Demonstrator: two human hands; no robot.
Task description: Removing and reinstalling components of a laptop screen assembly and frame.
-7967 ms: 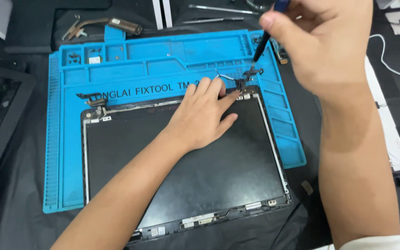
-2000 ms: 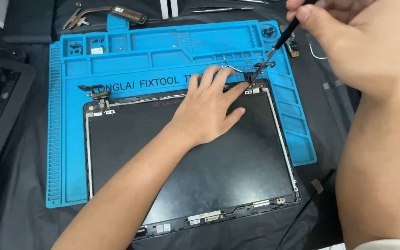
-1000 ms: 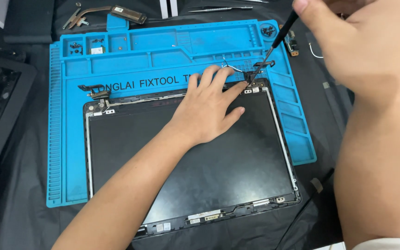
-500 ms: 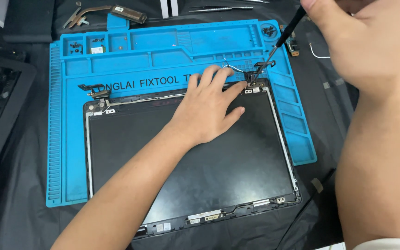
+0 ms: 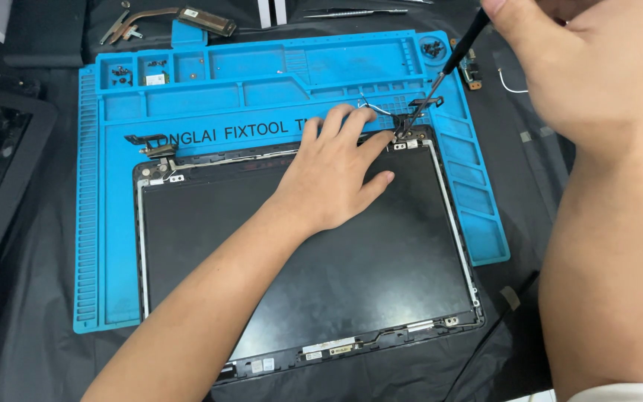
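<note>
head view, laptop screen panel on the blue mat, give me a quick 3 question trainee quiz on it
1. True or false: the left hand lies flat on the screen panel.
2. Which tool does the right hand hold? A) tweezers B) screwdriver C) brush
3. Fill in: the tool's tip meets the panel at its top right ____.

Key
1. True; its fingers reach the panel's top edge, near the hinge.
2. B; the tweezers lie unused beyond the blue mat.
3. Hinge; the other hinge sits at the top left.
</note>
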